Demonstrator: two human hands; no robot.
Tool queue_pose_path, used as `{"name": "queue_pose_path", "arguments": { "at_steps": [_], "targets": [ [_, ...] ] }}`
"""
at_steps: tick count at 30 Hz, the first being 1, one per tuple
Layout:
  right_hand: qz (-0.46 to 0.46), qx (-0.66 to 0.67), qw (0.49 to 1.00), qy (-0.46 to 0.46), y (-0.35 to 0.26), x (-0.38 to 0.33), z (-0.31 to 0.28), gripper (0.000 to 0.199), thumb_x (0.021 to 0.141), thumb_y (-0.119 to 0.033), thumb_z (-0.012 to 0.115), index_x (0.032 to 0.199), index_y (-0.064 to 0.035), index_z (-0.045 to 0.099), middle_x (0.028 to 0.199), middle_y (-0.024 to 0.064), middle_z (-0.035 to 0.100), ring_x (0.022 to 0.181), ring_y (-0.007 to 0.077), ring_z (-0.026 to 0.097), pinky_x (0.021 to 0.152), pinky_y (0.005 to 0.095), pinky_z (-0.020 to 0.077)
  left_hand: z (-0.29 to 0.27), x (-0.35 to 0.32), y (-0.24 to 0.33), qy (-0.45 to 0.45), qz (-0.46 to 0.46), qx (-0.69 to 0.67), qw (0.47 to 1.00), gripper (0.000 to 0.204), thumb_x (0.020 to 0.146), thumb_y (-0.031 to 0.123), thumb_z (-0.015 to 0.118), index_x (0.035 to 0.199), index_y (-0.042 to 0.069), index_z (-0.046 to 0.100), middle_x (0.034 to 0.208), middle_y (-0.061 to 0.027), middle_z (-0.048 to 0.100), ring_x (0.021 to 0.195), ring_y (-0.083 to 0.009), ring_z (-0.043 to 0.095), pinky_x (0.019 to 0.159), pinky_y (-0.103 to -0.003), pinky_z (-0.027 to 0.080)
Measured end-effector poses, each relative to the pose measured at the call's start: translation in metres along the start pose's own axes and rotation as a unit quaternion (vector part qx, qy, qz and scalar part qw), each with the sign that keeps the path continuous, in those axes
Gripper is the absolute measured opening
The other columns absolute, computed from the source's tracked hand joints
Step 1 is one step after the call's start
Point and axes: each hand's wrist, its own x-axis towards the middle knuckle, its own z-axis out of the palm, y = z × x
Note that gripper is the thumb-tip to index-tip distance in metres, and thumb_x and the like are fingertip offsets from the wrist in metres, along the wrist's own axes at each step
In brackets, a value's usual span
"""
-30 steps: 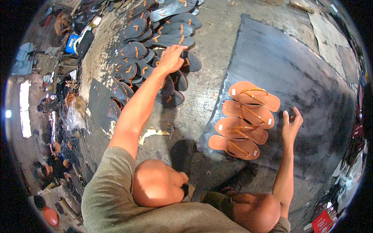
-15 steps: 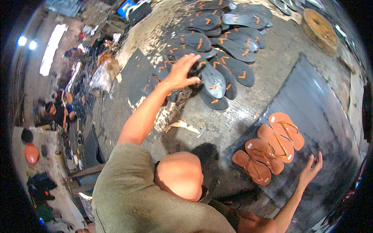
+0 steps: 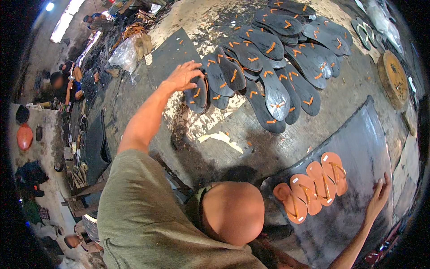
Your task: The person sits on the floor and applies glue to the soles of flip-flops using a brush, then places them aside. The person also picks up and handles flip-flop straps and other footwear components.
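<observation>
Several black sandal soles point(image 3: 274, 96) with orange strap bits poking through lie in an overlapping pile on the dark floor. My left hand point(image 3: 182, 76) is at the pile's left end, fingers stretched over the upper end of the leftmost sole point(image 3: 196, 99); whether it touches the sole I cannot tell. To the right, a black sheet point(image 3: 354, 143) bears a row of brown flip-flops point(image 3: 308, 195) with shiny straps and small white labels. My right hand point(image 3: 379, 196) is over the sheet, right of the flip-flops, holding nothing, fingers apart.
A round wooden block point(image 3: 393, 80) stands at the far right near a pair of light-strapped sandals point(image 3: 363, 33). A flat black sheet point(image 3: 174, 51) lies behind my left hand. Pale scrap point(image 3: 221, 140) lies mid-floor. Another person point(image 3: 71, 80) is at the far left.
The view has shifted. My left hand has moved left from the middle of the pile to its leftmost sole. My right hand stays beside the flip-flops, slightly farther from them.
</observation>
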Motion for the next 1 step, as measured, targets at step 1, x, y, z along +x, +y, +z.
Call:
{"name": "queue_pose_path", "arguments": {
  "at_steps": [1],
  "targets": [
    [0.003,0.014,1.000,-0.005,-0.0118,-0.0002,0.0014,0.044,0.109,-0.027,0.048,0.147,-0.0034,0.051,0.150,0.0192,0.052,0.134,0.0307,0.052,0.117,0.0399,0.0331,-0.0202,0.0012,-0.0057,-0.052,0.010,0.007,0.999,0.085,0.086,0.020,0.077,0.155,0.042,0.033,0.170,-0.0043,0.019,0.155,-0.0382,0.018,0.125,-0.056,0.022]
  ]
}}
